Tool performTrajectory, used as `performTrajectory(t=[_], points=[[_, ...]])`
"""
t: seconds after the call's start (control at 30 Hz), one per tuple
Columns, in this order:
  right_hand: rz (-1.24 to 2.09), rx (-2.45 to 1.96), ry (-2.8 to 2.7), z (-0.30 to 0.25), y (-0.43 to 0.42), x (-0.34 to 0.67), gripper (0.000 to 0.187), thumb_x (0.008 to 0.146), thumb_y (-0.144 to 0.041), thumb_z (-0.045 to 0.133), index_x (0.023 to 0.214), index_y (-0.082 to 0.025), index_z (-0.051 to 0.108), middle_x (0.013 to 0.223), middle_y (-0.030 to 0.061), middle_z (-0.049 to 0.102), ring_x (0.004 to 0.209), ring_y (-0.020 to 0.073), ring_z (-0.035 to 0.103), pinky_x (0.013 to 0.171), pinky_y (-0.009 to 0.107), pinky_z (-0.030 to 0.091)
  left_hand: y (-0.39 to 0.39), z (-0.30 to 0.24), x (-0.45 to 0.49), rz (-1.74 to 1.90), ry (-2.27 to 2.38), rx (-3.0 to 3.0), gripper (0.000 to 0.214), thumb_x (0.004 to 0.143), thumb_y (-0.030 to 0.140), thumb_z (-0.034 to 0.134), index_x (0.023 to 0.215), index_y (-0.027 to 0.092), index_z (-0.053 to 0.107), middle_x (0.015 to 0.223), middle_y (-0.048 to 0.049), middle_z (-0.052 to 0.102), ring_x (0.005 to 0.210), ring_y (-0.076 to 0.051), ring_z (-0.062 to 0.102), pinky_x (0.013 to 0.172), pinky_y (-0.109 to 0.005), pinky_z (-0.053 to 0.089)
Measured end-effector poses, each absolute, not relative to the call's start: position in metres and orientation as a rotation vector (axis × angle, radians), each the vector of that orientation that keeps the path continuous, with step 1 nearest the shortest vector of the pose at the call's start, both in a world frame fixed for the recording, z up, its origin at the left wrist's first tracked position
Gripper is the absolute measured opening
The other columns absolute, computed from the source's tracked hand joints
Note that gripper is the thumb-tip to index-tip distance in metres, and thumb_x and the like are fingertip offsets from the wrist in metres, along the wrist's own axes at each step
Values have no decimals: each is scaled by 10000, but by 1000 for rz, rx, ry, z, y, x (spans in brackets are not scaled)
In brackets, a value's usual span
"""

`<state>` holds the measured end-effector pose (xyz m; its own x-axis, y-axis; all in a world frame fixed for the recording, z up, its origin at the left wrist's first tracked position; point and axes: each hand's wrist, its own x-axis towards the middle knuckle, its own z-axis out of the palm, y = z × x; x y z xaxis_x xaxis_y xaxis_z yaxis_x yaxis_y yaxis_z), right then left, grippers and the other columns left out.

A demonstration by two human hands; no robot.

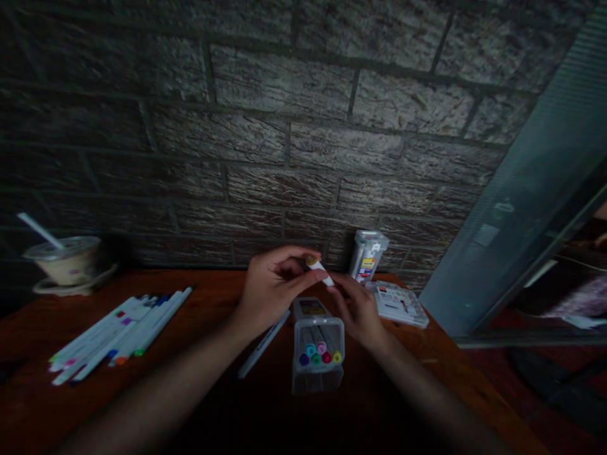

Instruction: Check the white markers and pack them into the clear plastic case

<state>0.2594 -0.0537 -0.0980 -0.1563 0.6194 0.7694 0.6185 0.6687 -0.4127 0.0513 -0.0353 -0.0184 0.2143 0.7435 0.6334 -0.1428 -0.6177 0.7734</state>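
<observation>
Both my hands meet over a clear plastic marker box [317, 373] that lies on the wooden table [199, 291] and holds several markers with coloured caps. My left hand [272, 284] pinches the yellow-capped end of a white marker [320, 270] between thumb and fingers. My right hand [359, 311] grips the marker's other end with closed fingers. One more white marker [263, 345] lies on the table under my left wrist.
A row of several white markers [118, 335] lies at the left. A lidded drink cup with a straw [66, 260] stands at the far left. A second clear marker box [368, 254] stands against the brick wall, with a flat lid [398, 304] beside it. A glass panel [521, 215] borders the right.
</observation>
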Motion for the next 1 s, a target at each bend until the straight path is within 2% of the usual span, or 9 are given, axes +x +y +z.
performTrajectory(t=[0.13,0.23,0.37,0.57,0.73,0.9,1.0], points=[[-90,-968,-1876,-97,-55,261,332,1049,-181,518,1358,-276,595,1157,99,764,1022,251,751,869,393,623,-37,-19,44,1495,524,1813,247,773,244,895,1004,189,828,634,-3,719,513,-104,589,491,-194,433],[-204,-934,-1922,-87,-54,263,324,1046,-146,495,1345,-242,576,1137,113,756,1001,245,752,841,373,627,-41,-15,42,1582,409,1917,225,770,167,889,985,177,824,752,-15,759,571,-95,634,517,-176,480],[-297,-842,-2016,-57,-47,259,216,1036,-203,569,1243,-220,629,1055,104,745,951,236,736,814,349,614,-49,-6,36,1752,292,2098,233,782,75,864,990,166,813,930,-37,776,718,-90,685,630,-161,543],[-302,-678,-2043,-12,-33,235,173,1023,-288,617,1148,-202,698,971,96,746,839,217,732,714,325,601,-56,10,21,1852,196,2214,298,807,-14,806,1048,162,800,1003,-46,780,887,-116,730,788,-186,590],[-286,-619,-1969,2,-26,226,148,998,-250,663,1118,-204,738,1010,99,761,893,209,751,742,301,609,-56,16,15,1899,188,2268,341,770,-14,836,1052,173,791,1040,-38,751,880,-106,711,726,-164,576],[-305,-569,-1957,4,-24,232,170,977,-188,688,1135,-195,751,1022,94,768,911,188,749,780,271,616,-54,13,16,1878,317,2228,467,723,63,905,1145,191,748,995,-1,689,627,-38,608,546,-142,503],[-293,-554,-1998,3,-23,236,176,973,-171,691,1137,-188,755,1043,101,776,932,189,751,806,276,618,-53,11,17,1860,349,2220,453,744,93,901,1154,192,736,947,12,654,613,-38,597,530,-146,485]])
